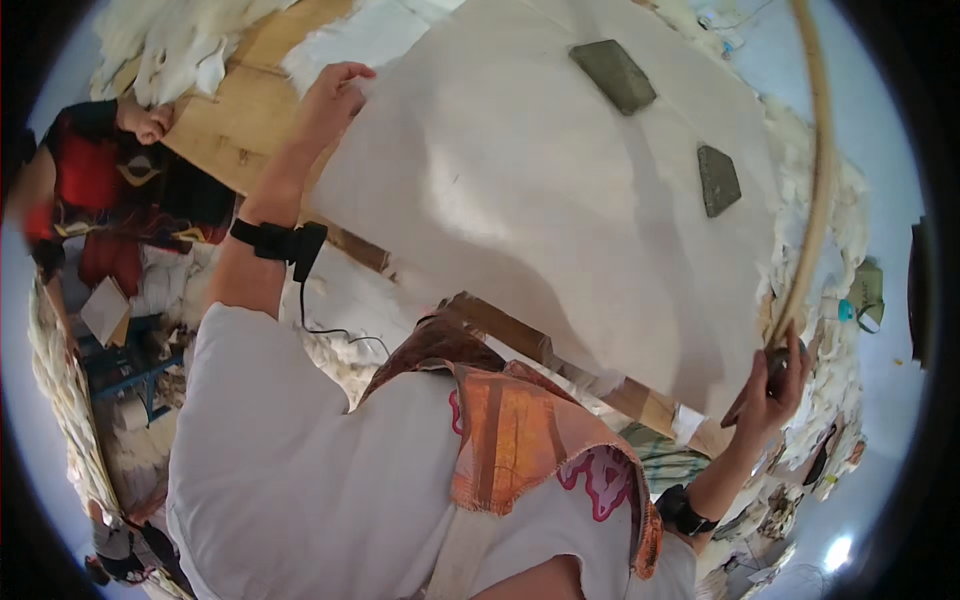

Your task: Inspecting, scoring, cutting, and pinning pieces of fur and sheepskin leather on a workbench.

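A broad white sheet [520, 200] lies spread in front of me over a wooden surface. My left hand [335, 98] is at its far left edge, fingers curled together near the border; whether they pinch the sheet or something else I cannot make out. Low on the right, my right hand [775, 385] grips the lower end of a long, pale, curved wooden pole [820, 150]. A dark part at its base shows between the fingers. Two flat grey-green slabs, one farther off [613, 76] and one nearer the right [718, 181], rest on the sheet.
Brown wooden edges [505, 325] show along the sheet's near side. Fluffy off-white fibre [170, 45] lies at the far left and down the right side. At the left, another person's hand [150, 120] is beside a wooden board [240, 95]. A green bag [868, 295] is far right.
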Demonstrator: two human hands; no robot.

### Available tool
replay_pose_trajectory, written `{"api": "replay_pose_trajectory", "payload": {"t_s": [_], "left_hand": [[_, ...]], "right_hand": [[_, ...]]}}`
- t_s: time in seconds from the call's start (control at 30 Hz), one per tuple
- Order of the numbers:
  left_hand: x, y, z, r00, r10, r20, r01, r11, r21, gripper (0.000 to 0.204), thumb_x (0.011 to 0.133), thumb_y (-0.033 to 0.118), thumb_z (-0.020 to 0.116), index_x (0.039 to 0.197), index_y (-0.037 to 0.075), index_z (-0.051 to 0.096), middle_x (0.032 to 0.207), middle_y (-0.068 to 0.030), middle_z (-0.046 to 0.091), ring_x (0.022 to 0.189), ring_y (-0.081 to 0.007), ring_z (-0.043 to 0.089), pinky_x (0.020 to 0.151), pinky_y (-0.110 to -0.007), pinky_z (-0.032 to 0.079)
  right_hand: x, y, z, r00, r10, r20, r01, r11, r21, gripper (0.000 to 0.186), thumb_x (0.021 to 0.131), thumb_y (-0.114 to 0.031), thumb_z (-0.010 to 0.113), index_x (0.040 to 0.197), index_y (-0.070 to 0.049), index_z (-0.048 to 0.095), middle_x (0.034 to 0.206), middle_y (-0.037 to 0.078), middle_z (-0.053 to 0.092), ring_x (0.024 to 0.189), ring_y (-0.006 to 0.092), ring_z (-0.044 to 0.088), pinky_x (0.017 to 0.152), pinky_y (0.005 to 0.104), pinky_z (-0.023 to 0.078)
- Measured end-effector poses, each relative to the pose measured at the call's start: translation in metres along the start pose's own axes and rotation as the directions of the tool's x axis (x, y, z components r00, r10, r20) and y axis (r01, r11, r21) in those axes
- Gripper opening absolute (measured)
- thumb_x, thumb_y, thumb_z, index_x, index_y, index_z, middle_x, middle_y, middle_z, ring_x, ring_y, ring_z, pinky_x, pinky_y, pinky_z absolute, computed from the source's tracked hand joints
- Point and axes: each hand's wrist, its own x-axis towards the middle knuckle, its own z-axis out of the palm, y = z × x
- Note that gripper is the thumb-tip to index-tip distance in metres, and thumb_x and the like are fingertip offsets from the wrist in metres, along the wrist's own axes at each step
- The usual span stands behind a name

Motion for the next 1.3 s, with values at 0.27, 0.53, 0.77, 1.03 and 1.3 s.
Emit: {"api": "replay_pose_trajectory", "payload": {"t_s": [0.27,0.53,0.77,1.03,1.3], "left_hand": [[-0.072,0.012,-0.008,0.987,-0.112,0.118,0.049,0.897,0.44,0.039,0.096,0.036,0.068,0.111,0.0,0.065,0.088,-0.0087,0.067,0.082,-0.0168,0.064,0.073,-0.035,0.051],[-0.08,0.009,-0.003,0.991,-0.067,0.112,0.002,0.866,0.5,0.037,0.097,0.038,0.063,0.096,0.001,0.068,0.083,-0.0192,0.069,0.076,-0.0344,0.066,0.07,-0.045,0.05],[-0.077,0.015,-0.013,0.972,-0.117,0.203,0.006,0.878,0.479,0.035,0.096,0.038,0.061,0.093,0.004,0.069,0.085,-0.0208,0.069,0.08,-0.0405,0.066,0.072,-0.048,0.05],[-0.081,0.026,-0.015,0.98,-0.071,0.185,-0.02,0.894,0.448,0.031,0.097,0.036,0.06,0.094,0.007,0.068,0.083,-0.0197,0.068,0.079,-0.0408,0.066,0.07,-0.049,0.051],[-0.085,-0.002,-0.004,0.995,0.014,0.095,-0.06,0.864,0.499,0.028,0.097,0.037,0.061,0.097,0.01,0.068,0.086,-0.0183,0.069,0.081,-0.0401,0.067,0.07,-0.049,0.052]], "right_hand": [[0.009,-0.04,0.09,0.888,-0.378,0.264,0.371,0.925,0.077,0.058,0.076,0.004,0.077,0.13,-0.014,0.07,0.113,0.014,0.063,0.093,0.0264,0.066,0.08,0.0336,0.054],[-0.002,-0.051,0.176,0.858,-0.305,0.413,0.303,0.95,0.073,0.054,0.076,-0.011,0.082,0.127,-0.024,0.071,0.113,0.009,0.065,0.081,0.0261,0.069,0.073,0.0344,0.057],[0.01,-0.064,0.201,0.857,-0.302,0.418,0.323,0.946,0.021,0.053,0.078,-0.017,0.082,0.128,-0.025,0.069,0.116,0.006,0.065,0.083,0.0258,0.071,0.068,0.0359,0.058],[0.036,-0.118,0.265,0.822,-0.32,0.471,0.34,0.939,0.044,0.048,0.08,-0.018,0.081,0.125,-0.026,0.07,0.115,0.005,0.065,0.088,0.0275,0.07,0.072,0.0368,0.057],[0.043,-0.112,0.291,0.906,-0.179,0.383,0.138,0.981,0.133,0.044,0.079,-0.007,0.079,0.123,-0.01,0.072,0.094,0.008,0.063,0.073,0.0197,0.06,0.072,0.0291,0.051]]}}
